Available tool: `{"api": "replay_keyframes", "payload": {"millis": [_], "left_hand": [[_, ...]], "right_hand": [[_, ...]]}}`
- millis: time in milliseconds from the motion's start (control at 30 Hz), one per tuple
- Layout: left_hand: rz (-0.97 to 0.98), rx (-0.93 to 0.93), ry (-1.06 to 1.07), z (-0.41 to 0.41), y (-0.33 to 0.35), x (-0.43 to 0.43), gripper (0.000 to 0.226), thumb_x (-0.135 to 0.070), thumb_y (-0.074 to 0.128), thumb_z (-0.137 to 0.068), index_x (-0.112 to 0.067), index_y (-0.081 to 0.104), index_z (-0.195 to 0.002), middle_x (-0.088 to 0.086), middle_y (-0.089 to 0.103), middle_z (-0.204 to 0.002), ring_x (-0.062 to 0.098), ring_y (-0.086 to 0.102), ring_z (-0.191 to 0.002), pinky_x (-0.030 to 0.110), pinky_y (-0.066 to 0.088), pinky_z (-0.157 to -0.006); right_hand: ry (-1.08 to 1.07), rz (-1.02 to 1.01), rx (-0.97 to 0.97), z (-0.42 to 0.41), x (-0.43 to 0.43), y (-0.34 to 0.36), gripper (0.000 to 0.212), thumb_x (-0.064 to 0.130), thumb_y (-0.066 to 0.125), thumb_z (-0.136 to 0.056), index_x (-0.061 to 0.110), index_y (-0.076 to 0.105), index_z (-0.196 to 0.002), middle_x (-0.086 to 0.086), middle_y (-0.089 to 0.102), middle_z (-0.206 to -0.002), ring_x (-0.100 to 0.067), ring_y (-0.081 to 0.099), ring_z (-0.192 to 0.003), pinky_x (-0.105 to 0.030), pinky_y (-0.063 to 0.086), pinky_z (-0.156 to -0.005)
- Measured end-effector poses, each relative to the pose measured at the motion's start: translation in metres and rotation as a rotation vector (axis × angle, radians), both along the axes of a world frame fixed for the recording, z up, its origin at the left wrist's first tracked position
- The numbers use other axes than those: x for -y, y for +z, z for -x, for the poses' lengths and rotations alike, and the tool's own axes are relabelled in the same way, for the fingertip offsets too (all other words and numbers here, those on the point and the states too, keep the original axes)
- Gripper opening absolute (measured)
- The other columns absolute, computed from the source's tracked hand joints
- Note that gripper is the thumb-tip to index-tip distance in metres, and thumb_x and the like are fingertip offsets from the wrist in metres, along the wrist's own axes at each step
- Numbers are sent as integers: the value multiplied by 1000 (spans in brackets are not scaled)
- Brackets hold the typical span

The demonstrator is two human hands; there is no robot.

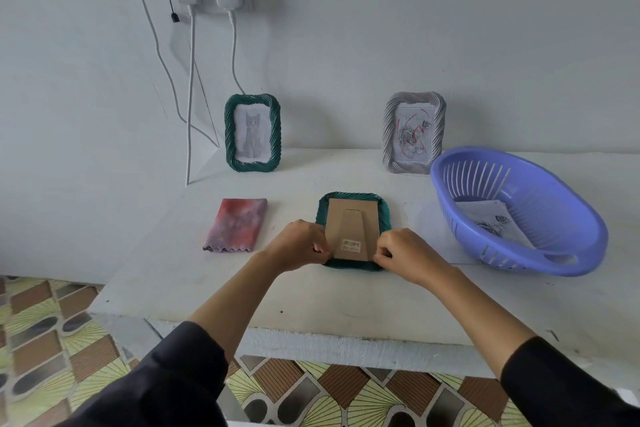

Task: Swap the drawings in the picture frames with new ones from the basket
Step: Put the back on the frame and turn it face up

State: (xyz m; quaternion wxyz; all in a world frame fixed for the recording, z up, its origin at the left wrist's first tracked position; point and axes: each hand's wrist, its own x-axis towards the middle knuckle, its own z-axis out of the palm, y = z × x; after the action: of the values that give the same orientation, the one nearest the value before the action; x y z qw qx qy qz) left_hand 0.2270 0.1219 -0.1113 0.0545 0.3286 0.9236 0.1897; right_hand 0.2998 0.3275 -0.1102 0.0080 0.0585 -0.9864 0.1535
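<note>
White desk (346,298). Standing at the back: green frame (252,133) on the left, silver frame (414,132) on the right. Lying mid-desk, backing up: face-down frame (351,218). Folded cloth (237,224) to its left, purple basket (561,218) to its right.

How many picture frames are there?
3: a green cat frame standing back left, a grey frame standing back right, and a face-down green frame in the middle.
</note>
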Motion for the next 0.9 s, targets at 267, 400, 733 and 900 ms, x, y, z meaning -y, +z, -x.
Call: {"api": "replay_keyframes", "payload": {"millis": [267, 400, 733, 900], "left_hand": [[-44, 33, 5, 1, 0, 1, 14, -19, 70, -79, -15, 77, -89, 0, 72, -94, 5, 57, -72, 11, 41, -63], [5, -20, -39, -1, 1, 1, 15, -21, 67, -80, -19, 77, -91, -3, 73, -95, 4, 58, -72, 20, 48, -69], [70, -72, -100, -2, 2, 3, 19, -21, 64, -82, -16, 76, -95, -2, 72, -103, 14, 66, -87, 23, 49, -78], [60, -87, -103, -4, 0, 3, 19, -21, 63, -84, -13, 75, -97, -3, 71, -109, 13, 66, -89, 21, 48, -78]], "right_hand": [[-48, 43, 58, 3, 1, 2, 25, 16, 60, -85, 13, 49, -62, -5, 57, -72, -18, 49, -71, -27, 37, -65], [-64, 28, 67, 2, 2, 4, 24, 16, 60, -85, 12, 52, -64, -5, 57, -71, -19, 50, -71, -29, 40, -66], [-65, 9, 51, 4, 3, 6, 14, 25, 69, -79, 12, 66, -83, -4, 66, -86, -21, 58, -83, -30, 43, -69], [-82, 52, 2, 5, 4, -1, 21, 23, 68, -80, 14, 71, -98, -4, 67, -100, -23, 58, -93, -27, 38, -70]]}}
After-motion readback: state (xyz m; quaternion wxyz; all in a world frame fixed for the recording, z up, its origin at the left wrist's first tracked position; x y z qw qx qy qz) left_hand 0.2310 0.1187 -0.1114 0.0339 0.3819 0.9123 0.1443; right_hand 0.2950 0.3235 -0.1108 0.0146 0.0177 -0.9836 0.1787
